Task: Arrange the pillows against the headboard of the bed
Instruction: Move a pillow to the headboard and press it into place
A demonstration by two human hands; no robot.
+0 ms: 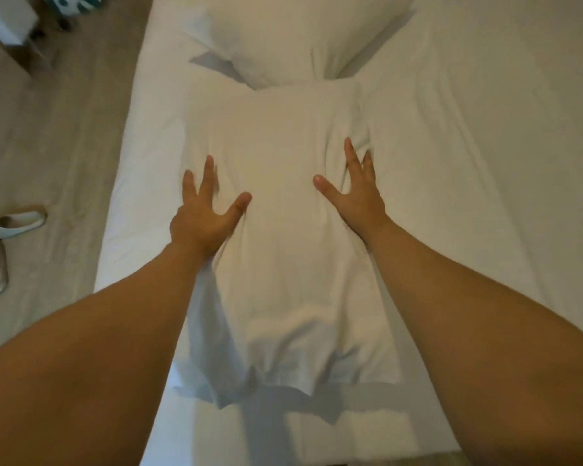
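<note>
Your left hand and right hand lie spread flat on the near pillow; its long axis runs away from you toward the far pillow, touching it on the bed

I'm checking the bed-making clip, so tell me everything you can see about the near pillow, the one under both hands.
The near pillow is white, in a soft, wrinkled fabric case, lying flat and lengthwise on the white sheet. Its near end has a loose, open flap of case casting a shadow. The left hand and right hand lie on it with fingers spread, creasing the fabric. Its far end meets or slightly overlaps a plumper second pillow. No headboard is in view.
</note>
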